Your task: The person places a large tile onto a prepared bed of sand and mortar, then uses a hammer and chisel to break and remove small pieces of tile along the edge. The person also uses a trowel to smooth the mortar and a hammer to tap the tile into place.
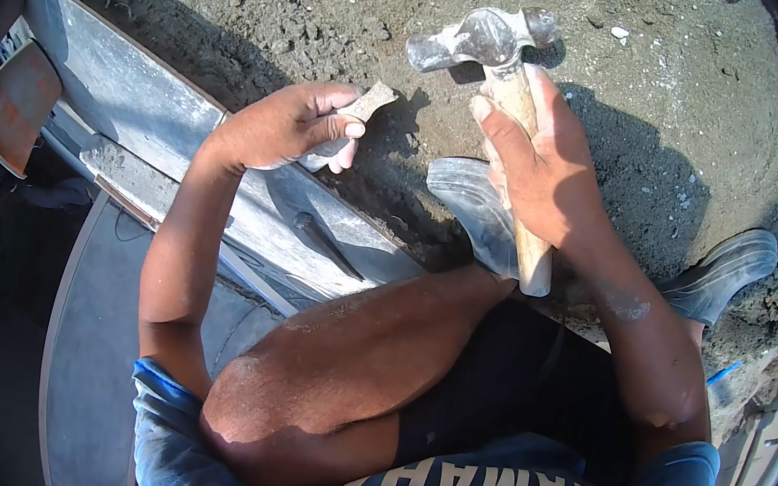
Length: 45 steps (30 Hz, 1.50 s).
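My right hand [546, 170] is wrapped round the wooden handle of a hammer [488, 39], thumb along the handle. Its dusty metal head is raised above the rough ground, and the handle's butt points down toward my leg. To the left, my left hand [289, 126] pinches a short, dusty, tan-grey piece with a flared end [373, 101] between thumb and fingers. Its lower part is hidden in the hand, so I cannot tell whether it is a chisel or a stone chip. Hammer head and piece are apart.
Gritty, sandy ground [666, 44] spreads ahead. A long grey board [130, 56] edges it on the left, with a dark pointed object [326, 243] against it. Grey boots [482, 201] stand on the dirt. An orange-brown panel [17, 105] is far left, a blue stick [725, 372] at right.
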Tool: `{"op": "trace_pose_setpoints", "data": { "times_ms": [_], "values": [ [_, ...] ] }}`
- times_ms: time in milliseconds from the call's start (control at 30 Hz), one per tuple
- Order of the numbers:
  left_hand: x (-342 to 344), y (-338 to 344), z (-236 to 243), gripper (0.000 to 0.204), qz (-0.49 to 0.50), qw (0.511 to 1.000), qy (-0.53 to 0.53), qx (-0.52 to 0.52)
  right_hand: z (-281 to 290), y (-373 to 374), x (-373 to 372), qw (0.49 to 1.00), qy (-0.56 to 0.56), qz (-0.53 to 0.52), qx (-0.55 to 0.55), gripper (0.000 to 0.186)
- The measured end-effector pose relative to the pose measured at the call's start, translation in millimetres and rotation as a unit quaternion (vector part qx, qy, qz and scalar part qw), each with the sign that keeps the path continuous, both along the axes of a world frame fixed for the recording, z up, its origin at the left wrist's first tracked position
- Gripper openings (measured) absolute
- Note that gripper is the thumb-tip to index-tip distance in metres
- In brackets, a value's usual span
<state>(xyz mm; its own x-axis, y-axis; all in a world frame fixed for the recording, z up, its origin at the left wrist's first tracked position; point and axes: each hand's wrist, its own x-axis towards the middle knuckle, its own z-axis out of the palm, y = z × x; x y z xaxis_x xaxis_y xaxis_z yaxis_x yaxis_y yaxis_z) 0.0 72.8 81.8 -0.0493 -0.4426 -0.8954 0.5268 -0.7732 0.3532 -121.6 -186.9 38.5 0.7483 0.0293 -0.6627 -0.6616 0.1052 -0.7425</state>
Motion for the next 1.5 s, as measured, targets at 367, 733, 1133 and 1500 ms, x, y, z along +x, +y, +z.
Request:
{"op": "trace_pose_setpoints", "data": {
  "times_ms": [367,733,1133,1500],
  "values": [
    [6,-3,0,0.019,0.014,0.999,0.026,-0.026,17,-5,11,0.994,0.096,-0.016,0.049,0.047],
    [2,4,-2,0.016,0.015,0.998,0.046,-0.027,17,1,7,0.994,0.091,-0.006,0.059,0.039],
    [5,2,3,0.018,-0.01,0.999,0.008,-0.031,9,9,-22,0.995,-0.06,0.076,-0.037,0.03],
    [5,9,-1,0.014,-0.004,0.999,0.018,-0.049,27,-3,-6,0.995,0.082,0.05,0.024,0.057]
  ]
}}
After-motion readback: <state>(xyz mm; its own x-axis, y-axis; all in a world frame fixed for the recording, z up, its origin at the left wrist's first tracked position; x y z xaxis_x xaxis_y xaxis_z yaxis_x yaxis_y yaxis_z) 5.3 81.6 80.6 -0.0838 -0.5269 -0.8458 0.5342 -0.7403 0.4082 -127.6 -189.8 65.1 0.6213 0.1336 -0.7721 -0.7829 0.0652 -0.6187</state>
